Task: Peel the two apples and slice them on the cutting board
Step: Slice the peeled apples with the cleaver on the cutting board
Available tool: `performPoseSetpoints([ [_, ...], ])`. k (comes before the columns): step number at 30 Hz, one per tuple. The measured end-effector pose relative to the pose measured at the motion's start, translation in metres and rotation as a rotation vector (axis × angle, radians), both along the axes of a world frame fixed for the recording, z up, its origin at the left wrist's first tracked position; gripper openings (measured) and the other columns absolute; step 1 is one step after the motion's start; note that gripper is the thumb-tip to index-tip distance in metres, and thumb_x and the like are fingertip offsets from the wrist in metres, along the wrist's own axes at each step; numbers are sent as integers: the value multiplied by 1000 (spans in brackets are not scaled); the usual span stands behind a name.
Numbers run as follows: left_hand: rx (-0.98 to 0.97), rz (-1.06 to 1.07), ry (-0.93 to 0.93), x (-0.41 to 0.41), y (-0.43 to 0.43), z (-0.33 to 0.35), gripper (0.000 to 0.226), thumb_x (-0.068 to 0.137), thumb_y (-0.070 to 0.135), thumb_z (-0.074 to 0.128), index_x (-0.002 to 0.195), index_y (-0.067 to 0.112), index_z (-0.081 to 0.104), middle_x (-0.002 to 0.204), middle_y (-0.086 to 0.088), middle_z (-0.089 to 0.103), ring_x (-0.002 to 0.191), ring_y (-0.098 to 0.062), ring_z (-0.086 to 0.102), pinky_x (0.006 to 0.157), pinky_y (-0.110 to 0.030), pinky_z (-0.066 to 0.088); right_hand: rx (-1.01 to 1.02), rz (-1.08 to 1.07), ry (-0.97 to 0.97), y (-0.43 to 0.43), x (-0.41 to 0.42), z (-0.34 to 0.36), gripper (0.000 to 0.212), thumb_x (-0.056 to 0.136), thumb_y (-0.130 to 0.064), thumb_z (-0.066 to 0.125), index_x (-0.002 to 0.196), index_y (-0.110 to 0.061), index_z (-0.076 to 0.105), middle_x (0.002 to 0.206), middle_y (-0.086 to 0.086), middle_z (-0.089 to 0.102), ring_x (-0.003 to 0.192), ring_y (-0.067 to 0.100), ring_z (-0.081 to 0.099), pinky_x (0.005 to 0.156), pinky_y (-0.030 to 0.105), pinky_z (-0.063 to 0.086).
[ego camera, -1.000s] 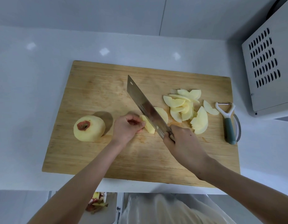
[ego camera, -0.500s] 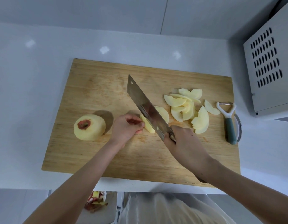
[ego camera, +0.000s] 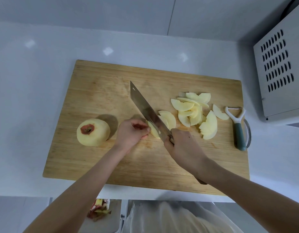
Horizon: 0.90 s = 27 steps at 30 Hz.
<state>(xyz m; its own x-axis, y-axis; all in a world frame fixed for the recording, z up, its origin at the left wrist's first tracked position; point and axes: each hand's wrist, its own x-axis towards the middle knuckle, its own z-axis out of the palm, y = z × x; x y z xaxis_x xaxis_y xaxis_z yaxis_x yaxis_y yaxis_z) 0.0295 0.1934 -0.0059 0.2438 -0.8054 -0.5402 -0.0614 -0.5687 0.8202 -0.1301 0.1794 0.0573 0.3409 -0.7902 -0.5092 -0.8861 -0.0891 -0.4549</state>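
A wooden cutting board [ego camera: 101,91] lies on a white counter [ego camera: 36,81]. A pale tiled wall [ego camera: 111,14] rises beyond the board's far edge. A grey vented box [ego camera: 279,68] stands off the board's far right corner, well apart from the hands.

At the board's middle, the left hand [ego camera: 130,133] has its fingers curled, the tips pinching a small apple piece [ego camera: 153,130]. The right hand [ego camera: 182,145] is wrapped tight round the handle of a knife [ego camera: 145,108], whose blade rests against that piece and slants toward the board's far edge. A peeled apple [ego camera: 93,132] sits upright on the board's left part, just beside the left hand. Cut slices [ego camera: 194,111] are heaped on the right part, and a peeler [ego camera: 237,126] lies at the right edge.

Bare wood shows across the far left corner and the whole near strip under both forearms. Below the board's near edge, peelings [ego camera: 99,209] lie in a white bin.
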Motion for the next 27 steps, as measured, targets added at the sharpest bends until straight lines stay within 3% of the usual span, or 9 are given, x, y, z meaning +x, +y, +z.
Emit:
performPoseSetpoints([
  [6,26,-5,-24,-1,-1,-1,11,76,5,77,79,14,71,75,-10,73,74,-29,72,81,-42,58,-3,-45,-33,5,1,-16,28,98,-21,40,71,-15,39,62,-1,44,52,12,39,47,24,32],
  [12,29,23,4,-1,-1,2,14,75,0,76,77,13,70,78,-14,71,75,-30,70,79,-38,58,-54,-83,-109,8,-11,7,25,97,-22,43,75,-11,47,62,1,48,51,12,42,46,25,34],
  [17,25,23,-7,-1,-1,1,16,75,-2,76,73,13,71,80,-22,70,82,-41,68,83,-45,57,-58,-43,-88,8,-13,17,23,97,-24,42,78,-13,49,63,-2,48,51,11,45,46,24,35],
  [24,1,32,23,-2,-2,2,13,75,-5,74,76,7,68,77,-21,68,69,-29,65,63,-22,58,-42,-22,-39,7,-10,11,23,98,-25,40,82,-11,50,66,-2,49,54,11,45,45,21,32],
  [27,-11,29,17,-2,-2,1,14,75,-5,74,76,8,69,77,-20,69,72,-36,68,69,-31,60,-33,-20,-38,7,-6,10,24,98,-23,40,76,-14,47,64,-1,48,52,12,45,44,22,31],
])
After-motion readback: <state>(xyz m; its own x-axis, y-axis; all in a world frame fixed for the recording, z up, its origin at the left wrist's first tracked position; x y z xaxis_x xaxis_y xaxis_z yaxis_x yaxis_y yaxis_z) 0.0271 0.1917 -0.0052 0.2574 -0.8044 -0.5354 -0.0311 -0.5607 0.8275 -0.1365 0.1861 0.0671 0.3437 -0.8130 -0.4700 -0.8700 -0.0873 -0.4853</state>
